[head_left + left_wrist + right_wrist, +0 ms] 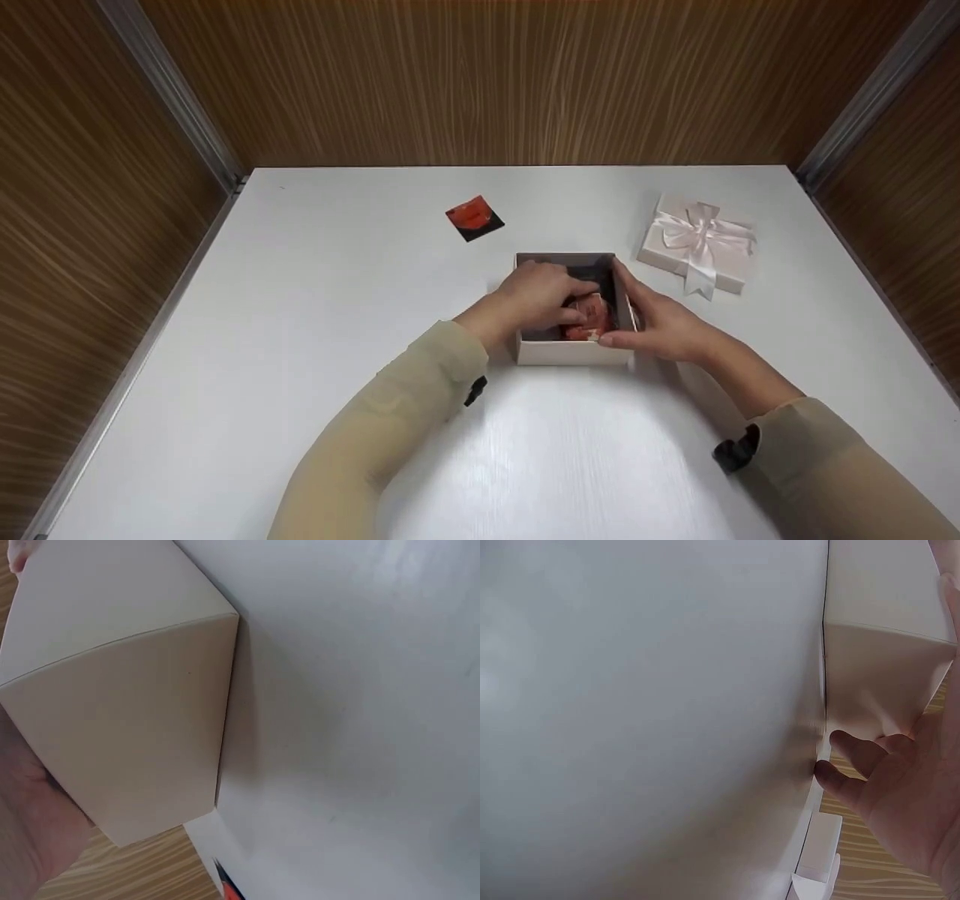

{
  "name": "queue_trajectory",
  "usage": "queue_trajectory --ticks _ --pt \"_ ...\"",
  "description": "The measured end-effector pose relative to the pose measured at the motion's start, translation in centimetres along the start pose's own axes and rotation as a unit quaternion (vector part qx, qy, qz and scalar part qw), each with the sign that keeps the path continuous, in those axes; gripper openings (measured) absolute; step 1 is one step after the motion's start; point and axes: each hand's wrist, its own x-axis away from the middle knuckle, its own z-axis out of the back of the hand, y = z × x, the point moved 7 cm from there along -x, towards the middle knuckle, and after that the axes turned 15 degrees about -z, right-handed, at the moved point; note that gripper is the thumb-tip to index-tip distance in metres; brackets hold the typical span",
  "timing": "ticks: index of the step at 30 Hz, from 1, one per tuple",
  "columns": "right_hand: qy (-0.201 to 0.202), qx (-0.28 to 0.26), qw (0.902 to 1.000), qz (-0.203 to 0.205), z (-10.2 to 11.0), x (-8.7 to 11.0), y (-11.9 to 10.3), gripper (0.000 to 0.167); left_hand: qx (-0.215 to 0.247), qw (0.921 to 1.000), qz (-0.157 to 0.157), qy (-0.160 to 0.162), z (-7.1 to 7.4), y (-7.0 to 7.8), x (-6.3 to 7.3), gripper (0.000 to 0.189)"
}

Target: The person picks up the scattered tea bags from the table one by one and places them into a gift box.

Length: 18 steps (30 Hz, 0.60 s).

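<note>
An open white box (574, 354) stands on the table, with a red packet (590, 313) inside it against a dark interior. My left hand (536, 296) reaches in over the box's left wall. Its thumb and index finger extend toward the packet, the thumb on its left edge and the index finger by its top edge; the other fingers are hidden in the box. My right hand (667, 322) holds the box at its right side, thumb at the front right corner and fingers along the right wall. Behind the box lies a red and black packet (475, 217).
A pale pink gift box lid (694, 244) with a satin ribbon bow lies at the back right of the white table (315, 300). Wood-grain panels (480, 82) rise behind the table and on both sides.
</note>
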Motion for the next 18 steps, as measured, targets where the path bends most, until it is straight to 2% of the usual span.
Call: queue_trajectory --ticks 5,8,14,18 --pt "-0.005 0.0 1.0 -0.006 0.0 0.1 0.0 0.12 -0.04 0.999 0.013 -0.017 0.3 0.2 0.0 0.066" --pt "-0.005 0.0 1.0 -0.005 0.0 0.1 0.0 0.12 -0.044 0.9987 0.023 -0.01 0.6 0.0 0.1 0.07" --pt "-0.005 0.001 1.0 -0.003 0.1 0.2 -0.1 0.119 -0.021 0.9986 0.03 0.039 1.8 -0.8 1.0 0.067" --pt "0.0 0.002 1.0 -0.001 0.2 0.3 -0.1 0.118 -0.003 0.9946 0.035 0.097 3.3 -1.9 2.3 0.062"
